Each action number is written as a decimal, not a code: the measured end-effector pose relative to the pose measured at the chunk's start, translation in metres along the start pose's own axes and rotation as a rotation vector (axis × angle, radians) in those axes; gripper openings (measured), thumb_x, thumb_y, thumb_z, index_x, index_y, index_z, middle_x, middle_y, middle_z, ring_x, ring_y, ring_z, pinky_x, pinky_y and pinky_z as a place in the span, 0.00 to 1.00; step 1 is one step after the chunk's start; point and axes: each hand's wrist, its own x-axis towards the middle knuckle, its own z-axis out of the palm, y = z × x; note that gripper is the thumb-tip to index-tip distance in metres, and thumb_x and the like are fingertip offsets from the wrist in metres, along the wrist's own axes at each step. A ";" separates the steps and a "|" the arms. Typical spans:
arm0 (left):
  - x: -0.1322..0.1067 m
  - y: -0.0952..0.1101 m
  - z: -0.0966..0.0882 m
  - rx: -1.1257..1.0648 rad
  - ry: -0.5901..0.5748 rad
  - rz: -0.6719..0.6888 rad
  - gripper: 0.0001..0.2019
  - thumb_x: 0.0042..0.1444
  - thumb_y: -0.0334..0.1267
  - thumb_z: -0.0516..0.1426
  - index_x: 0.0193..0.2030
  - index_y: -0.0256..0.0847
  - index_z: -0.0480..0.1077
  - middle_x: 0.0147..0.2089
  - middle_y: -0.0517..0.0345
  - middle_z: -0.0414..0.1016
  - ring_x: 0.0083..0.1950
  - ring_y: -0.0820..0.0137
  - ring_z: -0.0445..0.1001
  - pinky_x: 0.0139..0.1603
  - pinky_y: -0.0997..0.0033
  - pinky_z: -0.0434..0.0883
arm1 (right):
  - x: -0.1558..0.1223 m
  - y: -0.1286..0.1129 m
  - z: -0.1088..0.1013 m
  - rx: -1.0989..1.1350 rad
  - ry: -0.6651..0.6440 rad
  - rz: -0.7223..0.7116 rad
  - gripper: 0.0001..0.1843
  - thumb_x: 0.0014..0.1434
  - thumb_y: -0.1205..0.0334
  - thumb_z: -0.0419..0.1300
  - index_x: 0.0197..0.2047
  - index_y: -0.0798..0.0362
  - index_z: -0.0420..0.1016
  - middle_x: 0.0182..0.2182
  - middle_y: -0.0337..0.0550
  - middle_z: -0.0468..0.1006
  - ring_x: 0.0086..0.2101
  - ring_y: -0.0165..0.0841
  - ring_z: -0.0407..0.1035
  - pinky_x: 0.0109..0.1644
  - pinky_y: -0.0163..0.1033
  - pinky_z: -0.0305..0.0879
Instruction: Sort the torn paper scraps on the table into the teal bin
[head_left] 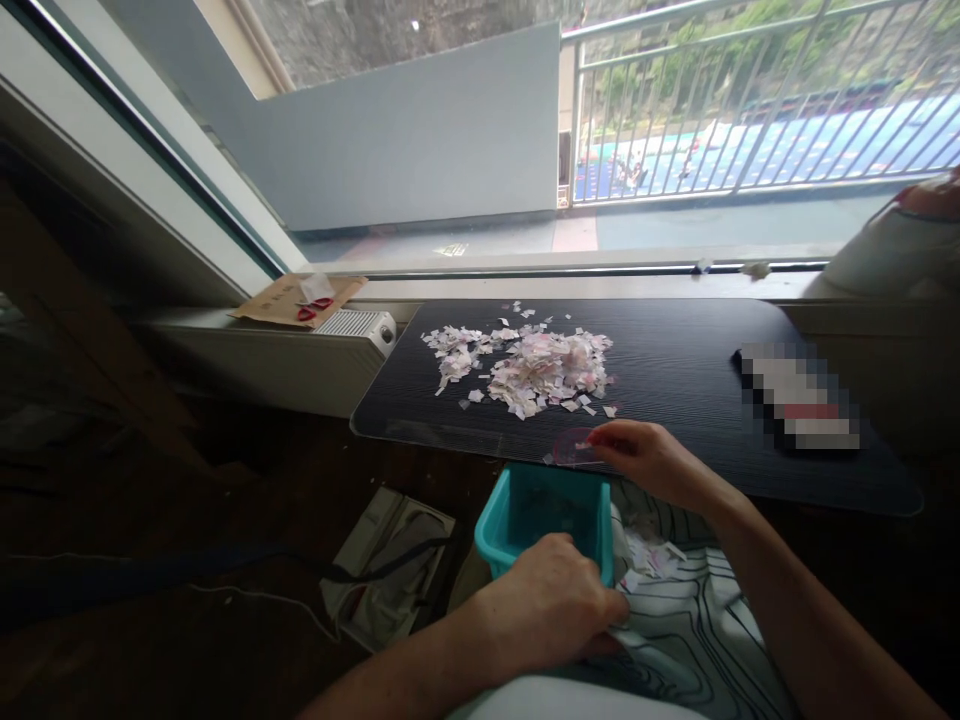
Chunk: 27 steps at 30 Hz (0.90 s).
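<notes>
My right hand (645, 460) is over the near edge of the dark table, its fingertips pinched on a small paper scrap (583, 445). A faint pink ring-shaped outline surrounds that spot on the tabletop. My left hand (555, 600) lies across the near side of a turquoise plastic bin (491, 520). Its fingers are curled closed at a fold of patterned cloth (697, 610) on my lap; the fingertips are partly hidden. Several paper scraps (652, 555) lie on this cloth, right of the bin. A large pile of torn paper scraps (547, 370) spreads over the table.
The dark table (675, 350) stands against the window sill. A blurred-out object (799, 395) lies at its right. Red-handled scissors (315, 308) rest on a brown envelope (262, 300) at the left, by a white radiator (360, 325). An open box (397, 560) sits on the floor.
</notes>
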 end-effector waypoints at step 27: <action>-0.041 -0.031 0.009 0.029 0.070 0.098 0.10 0.54 0.45 0.62 0.31 0.41 0.73 0.25 0.58 0.76 0.28 0.64 0.75 0.31 0.66 0.67 | -0.021 -0.023 0.026 0.009 0.179 0.176 0.17 0.55 0.51 0.59 0.39 0.55 0.78 0.32 0.45 0.81 0.30 0.34 0.72 0.34 0.37 0.69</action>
